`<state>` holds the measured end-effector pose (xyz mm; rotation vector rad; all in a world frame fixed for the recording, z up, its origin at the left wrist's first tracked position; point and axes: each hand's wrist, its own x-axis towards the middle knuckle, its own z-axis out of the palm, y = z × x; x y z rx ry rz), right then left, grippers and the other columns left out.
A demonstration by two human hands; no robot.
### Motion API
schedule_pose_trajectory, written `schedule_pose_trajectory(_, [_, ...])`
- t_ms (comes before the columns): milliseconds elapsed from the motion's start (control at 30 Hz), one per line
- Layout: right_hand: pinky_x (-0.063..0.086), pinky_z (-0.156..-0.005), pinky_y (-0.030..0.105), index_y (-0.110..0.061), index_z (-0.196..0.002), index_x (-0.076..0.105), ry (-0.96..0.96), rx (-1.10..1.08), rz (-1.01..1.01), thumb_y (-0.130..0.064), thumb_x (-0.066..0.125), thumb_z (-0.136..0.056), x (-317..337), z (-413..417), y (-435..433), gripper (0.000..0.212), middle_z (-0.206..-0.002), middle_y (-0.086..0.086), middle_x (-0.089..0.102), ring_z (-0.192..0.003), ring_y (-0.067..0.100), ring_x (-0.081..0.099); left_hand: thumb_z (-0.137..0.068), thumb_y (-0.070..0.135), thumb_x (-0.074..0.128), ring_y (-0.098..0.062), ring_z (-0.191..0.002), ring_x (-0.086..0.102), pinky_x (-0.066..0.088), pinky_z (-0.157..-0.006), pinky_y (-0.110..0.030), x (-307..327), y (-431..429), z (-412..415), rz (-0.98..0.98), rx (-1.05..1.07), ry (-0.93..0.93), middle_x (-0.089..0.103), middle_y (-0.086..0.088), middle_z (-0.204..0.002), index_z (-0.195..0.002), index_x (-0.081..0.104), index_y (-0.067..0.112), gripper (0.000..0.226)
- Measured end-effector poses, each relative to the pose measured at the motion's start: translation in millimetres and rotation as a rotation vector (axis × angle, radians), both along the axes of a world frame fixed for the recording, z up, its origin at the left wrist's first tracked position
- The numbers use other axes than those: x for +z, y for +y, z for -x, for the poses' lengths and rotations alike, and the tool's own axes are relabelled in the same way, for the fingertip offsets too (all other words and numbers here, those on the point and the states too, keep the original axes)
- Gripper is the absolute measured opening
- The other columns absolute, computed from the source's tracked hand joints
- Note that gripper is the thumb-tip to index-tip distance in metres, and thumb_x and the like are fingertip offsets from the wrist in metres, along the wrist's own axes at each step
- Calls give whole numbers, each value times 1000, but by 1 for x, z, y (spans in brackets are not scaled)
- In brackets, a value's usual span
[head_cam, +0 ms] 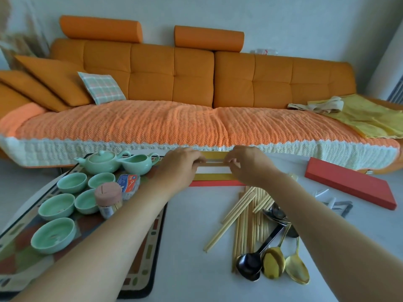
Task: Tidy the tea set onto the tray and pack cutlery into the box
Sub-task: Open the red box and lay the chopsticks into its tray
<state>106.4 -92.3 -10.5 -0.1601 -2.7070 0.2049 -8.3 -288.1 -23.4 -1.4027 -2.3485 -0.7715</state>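
Observation:
An open red box point(214, 177) with a gold and white lining lies at the far edge of the white table. My left hand point(181, 165) and my right hand point(246, 164) reach into it from either side. Their fingertips pinch the two ends of a pale pair of chopsticks point(214, 163) lying across the box. More loose chopsticks point(244, 219) and several spoons point(272, 258) lie on the table in front of the box. The patterned tray point(150, 253) on the left holds a green teapot point(102, 161), a green pitcher point(139, 163) and several green cups point(53, 235).
The red box lid point(349, 184) lies at the right on the table. A pink-capped toothpick jar point(108, 201) and a blue-and-white packet point(128, 185) stand on the tray. An orange sofa point(174, 83) with a knitted cover runs just behind the table.

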Motion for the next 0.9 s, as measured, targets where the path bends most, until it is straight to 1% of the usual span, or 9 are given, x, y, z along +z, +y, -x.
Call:
schedule_pose_trajectory(100, [52, -77, 38, -23, -102, 73, 2, -111, -36, -14, 55, -94, -6, 8, 14, 21, -100, -4, 64, -89, 21, 60, -95, 13, 54, -23, -116, 47, 38, -97, -37, -9, 6, 6, 9, 47, 35, 58, 2, -123, -129, 60, 22, 36])
schedule_pose_trajectory(300, [55, -79, 40, -32, -105, 72, -169, -208, -8, -19, 51, -99, -17, 25, 15, 26, -105, -4, 62, -95, 21, 59, -102, 33, 43, -21, -139, 30, 27, -112, -39, -26, 19, 0, 295, 6, -139, 39, 3, -148, -149, 37, 29, 47])
schedule_pose_trajectory(433, [55, -73, 31, -28, -108, 72, -273, -200, 136, -12, 49, -99, -22, 35, 11, 30, -100, -6, 62, -79, 14, 57, -103, 42, 34, -21, -138, 33, 16, -115, -36, -34, 25, -1, 430, 35, -78, 42, 2, -150, -150, 34, 30, 49])
schedule_pose_trajectory(533, [46, -53, 24, -23, -109, 72, -258, -164, 313, -16, 50, -99, -20, 30, 13, 25, -81, -8, 63, -56, 12, 51, -103, 43, 32, -19, -136, 38, 12, -117, -37, -36, 28, -1, 452, 43, -59, 47, 1, -146, -150, 35, 29, 49])
schedule_pose_trajectory(600, [40, -48, 22, -22, -108, 72, -274, -154, 362, -18, 48, -99, -17, 24, 14, 26, -73, -12, 59, -50, 11, 46, -103, 43, 35, -21, -136, 36, 13, -116, -37, -34, 27, -2, 444, 39, -59, 46, 0, -147, -150, 33, 28, 50])
schedule_pose_trajectory(700, [39, -51, 22, -24, -112, 71, -345, -124, 318, -21, 43, -99, -13, 13, 11, 31, -71, -11, 58, -54, 11, 48, -101, 40, 42, -21, -138, 31, 18, -114, -36, -31, 26, -6, 370, 14, -44, 41, 3, -149, -150, 33, 25, 52])
schedule_pose_trajectory(767, [41, -52, 20, -26, -114, 70, -321, -108, 327, -19, 44, -98, -10, 6, 9, 32, -79, -12, 62, -55, 9, 50, -99, 38, 47, -19, -131, 35, 24, -109, -34, -27, 28, -10, 305, 4, 22, 45, 5, -138, -144, 41, 26, 47])
schedule_pose_trajectory(833, [50, -62, 23, -27, -111, 71, -222, -102, 332, -13, 46, -95, -6, -2, 9, 33, -96, -9, 66, -65, 8, 58, -97, 35, 51, -17, -119, 41, 32, -99, -33, -20, 30, -20, 214, -13, 52, 49, 6, -122, -130, 53, 26, 33])
schedule_pose_trajectory(900, [54, -74, 30, -26, -101, 74, -113, -92, 301, -7, 47, -92, -2, -11, 10, 34, -97, -9, 64, -80, 12, 62, -97, 32, 52, -13, -105, 48, 38, -84, -28, -13, 31, -33, 144, -44, -38, 52, 8, -109, -114, 59, 26, 19])
